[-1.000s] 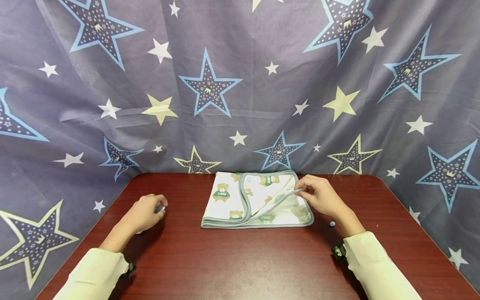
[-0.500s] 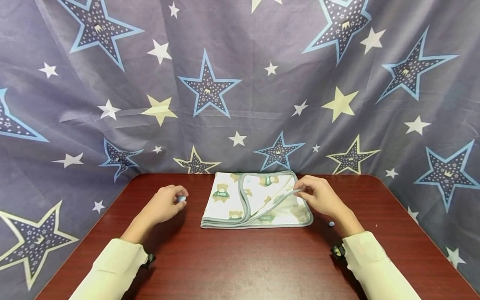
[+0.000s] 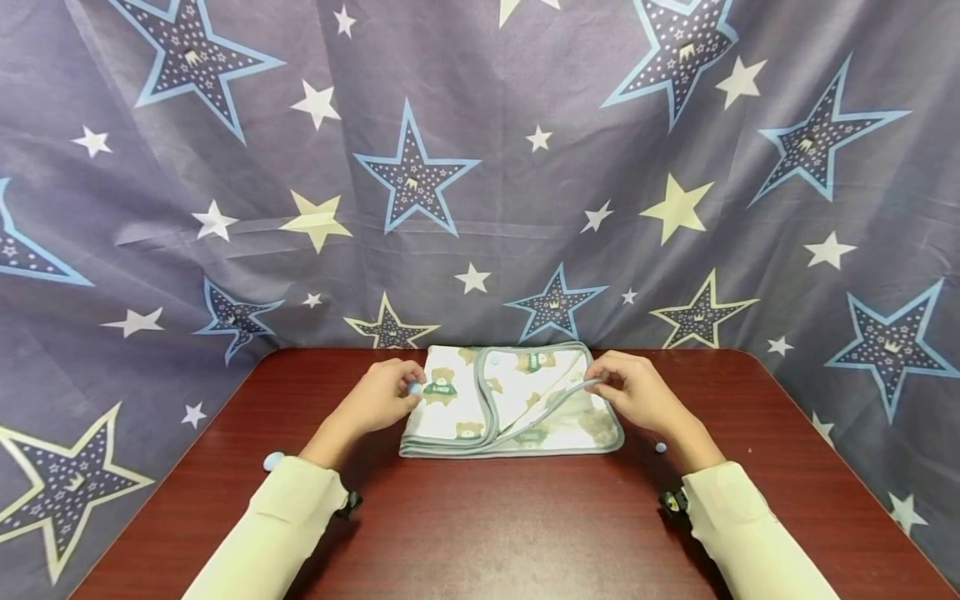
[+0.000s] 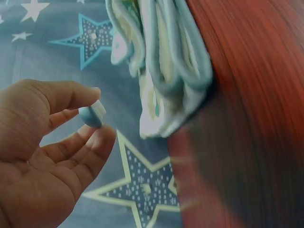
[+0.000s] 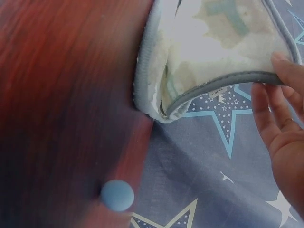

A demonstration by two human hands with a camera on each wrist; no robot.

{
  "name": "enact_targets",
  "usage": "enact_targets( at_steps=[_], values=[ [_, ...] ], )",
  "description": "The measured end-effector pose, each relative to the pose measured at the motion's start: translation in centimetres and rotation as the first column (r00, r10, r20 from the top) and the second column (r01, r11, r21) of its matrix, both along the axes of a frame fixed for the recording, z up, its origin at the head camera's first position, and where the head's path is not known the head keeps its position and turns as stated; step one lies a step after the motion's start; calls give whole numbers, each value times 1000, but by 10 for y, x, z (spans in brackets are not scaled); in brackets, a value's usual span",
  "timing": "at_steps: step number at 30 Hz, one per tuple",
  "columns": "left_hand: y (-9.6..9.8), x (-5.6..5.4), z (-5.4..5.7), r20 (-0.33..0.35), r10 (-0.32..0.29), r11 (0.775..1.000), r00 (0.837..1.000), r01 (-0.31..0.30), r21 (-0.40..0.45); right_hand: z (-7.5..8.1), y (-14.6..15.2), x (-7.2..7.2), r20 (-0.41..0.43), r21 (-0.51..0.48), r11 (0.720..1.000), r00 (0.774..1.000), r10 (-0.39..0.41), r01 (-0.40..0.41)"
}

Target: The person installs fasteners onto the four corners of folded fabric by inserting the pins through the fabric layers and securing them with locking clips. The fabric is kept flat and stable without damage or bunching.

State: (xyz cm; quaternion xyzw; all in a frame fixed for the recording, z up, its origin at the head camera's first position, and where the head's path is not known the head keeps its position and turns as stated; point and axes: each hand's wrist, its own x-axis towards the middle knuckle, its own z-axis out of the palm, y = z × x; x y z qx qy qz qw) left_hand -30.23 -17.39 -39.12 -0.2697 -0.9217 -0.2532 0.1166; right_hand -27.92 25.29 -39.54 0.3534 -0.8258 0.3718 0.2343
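A folded white baby blanket point(image 3: 442, 414) with brown bears and grey-green edging lies at the back middle of the table. My left hand point(image 3: 381, 397) is over the blanket's left side, pinching a small light-blue domed piece point(image 4: 91, 115) with a white underside between thumb and fingertips. In the left wrist view the layered folds of the blanket are beside this hand. At the blanket's right, my right hand point(image 3: 637, 390) pinches the edging of the top layer point(image 5: 228, 81) between thumb and fingers. That corner is raised, leaving a gap above the layer below.
Close to my right wrist, a round blue piece point(image 5: 117, 195) sits on the dark red wooden table point(image 3: 495, 525). Another light-blue piece point(image 3: 273, 461) lies left of my left forearm, partly hidden by the sleeve. A star-printed curtain point(image 3: 480, 208) hangs behind the table.
My left hand has moved right from the table's left side to the blanket, carrying the blue piece. The right hand keeps its pinch on the raised edge, nearly unmoved.
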Motion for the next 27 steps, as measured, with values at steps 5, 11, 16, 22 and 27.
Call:
enact_targets(
  at_steps=[5, 11, 16, 22, 27],
  values=[
    [20, -4, -2, 24, -21, 1000, 999, 20, 22, 0, 0, 0, -2, -1, 1000, 1000, 0, 0],
    [44, -8, -6, 120, -56, 989, 991, 39, 139, 0, -1, 0, 2, -2, 1000, 1000, 6, -6],
    [68, -7, -1, 172, -106, 969, 979, 63, 238, 0, 0, 0, -8, 3, 1000, 1000, -3, 3],
    [99, -10, 4, 181, -152, 959, 972, 100, 266, 0, 1, -2, -13, 6, 1000, 1000, -1, 2],
    [123, -12, 4, 237, -177, 945, 955, 98, 312, 0, 2, -2, -14, 12, 1000, 1000, 8, -8]
  ],
)
